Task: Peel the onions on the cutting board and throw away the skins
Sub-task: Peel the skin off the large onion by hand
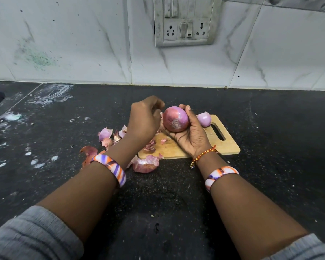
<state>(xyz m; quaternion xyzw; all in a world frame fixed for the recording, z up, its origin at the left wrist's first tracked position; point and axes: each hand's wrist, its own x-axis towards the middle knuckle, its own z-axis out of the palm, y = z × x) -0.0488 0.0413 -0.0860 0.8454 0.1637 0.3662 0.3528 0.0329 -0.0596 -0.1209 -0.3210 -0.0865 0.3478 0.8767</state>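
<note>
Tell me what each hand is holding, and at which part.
The right hand cups the round purple-red onion from beneath and along its right side. The left hand has curled fingers beside the onion; whether it pinches skin cannot be told.

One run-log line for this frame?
right hand holds onion | left hand curled beside it | skins on counter | stage: peeling

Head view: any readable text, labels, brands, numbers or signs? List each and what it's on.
None readable.
Switch and socket panel on the wall: no legible marking or brand.
Cutting board: no print visible.
Bangles on both wrists: stripes only, no lettering.
Onion in the right hand, smaller onion on the board, loose skins: no stickers.
</note>
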